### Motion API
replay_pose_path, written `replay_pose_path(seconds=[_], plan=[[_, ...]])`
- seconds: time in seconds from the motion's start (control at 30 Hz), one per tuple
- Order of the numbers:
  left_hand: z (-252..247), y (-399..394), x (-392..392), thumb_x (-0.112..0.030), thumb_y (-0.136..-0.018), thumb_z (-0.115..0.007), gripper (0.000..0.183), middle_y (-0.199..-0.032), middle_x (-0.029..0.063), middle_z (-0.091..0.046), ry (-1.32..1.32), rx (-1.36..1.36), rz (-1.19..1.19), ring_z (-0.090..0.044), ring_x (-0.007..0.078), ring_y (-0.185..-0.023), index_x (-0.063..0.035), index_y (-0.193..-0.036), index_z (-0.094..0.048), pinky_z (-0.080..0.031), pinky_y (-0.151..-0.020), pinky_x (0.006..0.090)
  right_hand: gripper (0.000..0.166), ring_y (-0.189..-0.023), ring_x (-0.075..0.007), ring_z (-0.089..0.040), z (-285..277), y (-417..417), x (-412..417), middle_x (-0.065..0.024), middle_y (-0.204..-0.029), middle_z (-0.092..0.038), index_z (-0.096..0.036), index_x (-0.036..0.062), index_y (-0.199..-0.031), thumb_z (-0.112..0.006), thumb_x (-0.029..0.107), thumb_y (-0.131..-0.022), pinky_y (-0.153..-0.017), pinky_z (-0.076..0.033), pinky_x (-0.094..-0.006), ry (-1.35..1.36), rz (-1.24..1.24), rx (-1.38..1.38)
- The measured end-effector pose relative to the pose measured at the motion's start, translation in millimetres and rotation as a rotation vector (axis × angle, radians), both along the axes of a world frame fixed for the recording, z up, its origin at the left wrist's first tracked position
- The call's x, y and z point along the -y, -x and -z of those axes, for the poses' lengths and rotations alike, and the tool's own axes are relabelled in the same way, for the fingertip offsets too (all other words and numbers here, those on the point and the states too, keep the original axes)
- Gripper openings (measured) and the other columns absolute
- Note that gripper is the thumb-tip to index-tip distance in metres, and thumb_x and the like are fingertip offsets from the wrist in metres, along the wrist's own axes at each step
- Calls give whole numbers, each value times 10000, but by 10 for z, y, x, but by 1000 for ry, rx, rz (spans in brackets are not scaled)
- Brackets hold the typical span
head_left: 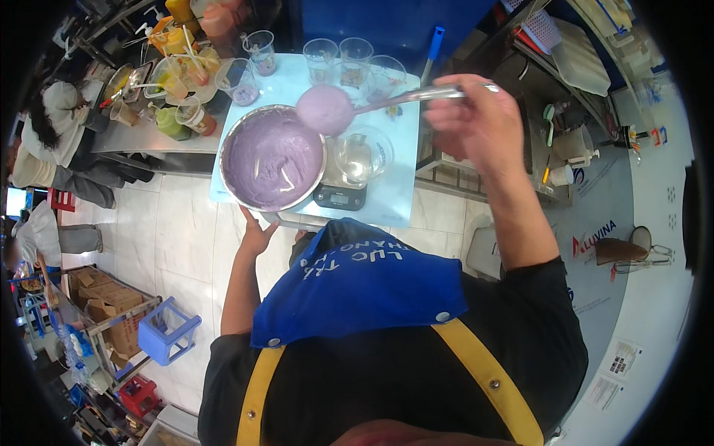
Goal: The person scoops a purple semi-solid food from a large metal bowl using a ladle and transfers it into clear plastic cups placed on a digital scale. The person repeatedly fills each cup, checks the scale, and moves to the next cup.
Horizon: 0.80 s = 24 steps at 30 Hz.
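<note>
My right hand (474, 122) grips the handle of a metal ladle (413, 97). Its bowl is heaped with or coated in a thick purple mixture (325, 110) and hangs above the right rim of a steel pot. That steel pot (223, 173) holds more of the same smooth purple mass. Against the pot's near side, low down, rests my left hand (257, 234), thumb and fingers spread; the pot partly hides the fingertips. To the pot's right, a clear plastic cup (379, 153) stands on a black digital kitchen scale (340, 198), beneath and right of the ladle's bowl.
Several clear cups (321, 56) line the table's back; a cup (244, 92) at left has purple at its bottom. Sauce bottles and cups (173, 122) crowd the left steel counter. A blue-handled tool (436, 44) leans behind. Two people (61, 122) are at far left, near a blue stool (167, 331).
</note>
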<state>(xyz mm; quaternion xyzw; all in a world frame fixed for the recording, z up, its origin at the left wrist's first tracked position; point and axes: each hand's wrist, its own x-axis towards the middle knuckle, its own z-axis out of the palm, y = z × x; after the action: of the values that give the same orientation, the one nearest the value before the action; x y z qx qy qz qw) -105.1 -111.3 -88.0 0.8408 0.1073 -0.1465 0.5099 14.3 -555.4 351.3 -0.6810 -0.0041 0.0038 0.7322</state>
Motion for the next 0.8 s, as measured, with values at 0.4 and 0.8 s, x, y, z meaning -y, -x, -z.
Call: replay_pose_path(seconds=[0.4, 0.8], plan=[[-215, 7, 150, -311, -956, -806, 1269, -1639, 388, -308, -171, 88, -25, -435, 523, -1469, -33, -1659, 214, -365, -1238, 519, 389, -928, -255, -790, 651, 553, 542, -187, -1047, -755, -645, -70, -1276, -442, 244, -1168, -844, -639, -336, 42, 52, -65], [-560, 299, 1631, -551, -931, -723, 1095, -1739, 308, -125, -763, -126, -22, -85, 530, -1610, 77, -1652, -188, -169, -1194, 805, 274, -1026, -275, -795, 1416, 753, 833, -196, -1095, -755, -674, -77, -1281, -518, 83, -1122, -886, -635, -347, 277, -163, 408]])
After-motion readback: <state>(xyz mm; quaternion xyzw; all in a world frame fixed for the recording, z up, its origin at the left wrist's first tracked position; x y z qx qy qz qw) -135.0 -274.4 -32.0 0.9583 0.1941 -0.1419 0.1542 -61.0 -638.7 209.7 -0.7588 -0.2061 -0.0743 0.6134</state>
